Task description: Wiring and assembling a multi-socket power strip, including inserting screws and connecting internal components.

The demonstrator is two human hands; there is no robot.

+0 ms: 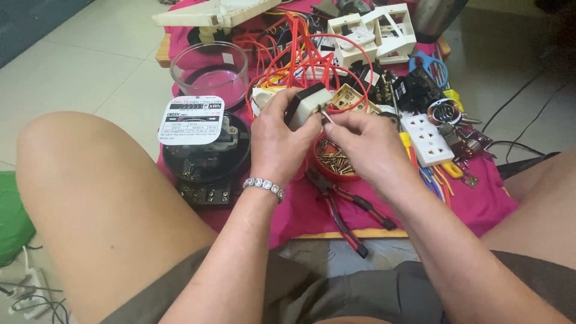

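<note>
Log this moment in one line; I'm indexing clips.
left hand: holds white-and-black socket part | right hand: pinches screw against it | below: red dish of screws

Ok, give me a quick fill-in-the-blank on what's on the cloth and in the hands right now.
1. The left hand holds a small white and black electrical part, and its wrist wears a ____.
2. The right hand works over a red dish filled with brass ____.
3. The pliers lying near the board's front edge have red and ____ handles.
4. The clear round container stands just beyond the black ____ with a white label.

Missing words: bracelet; screws; black; electricity meter
</note>
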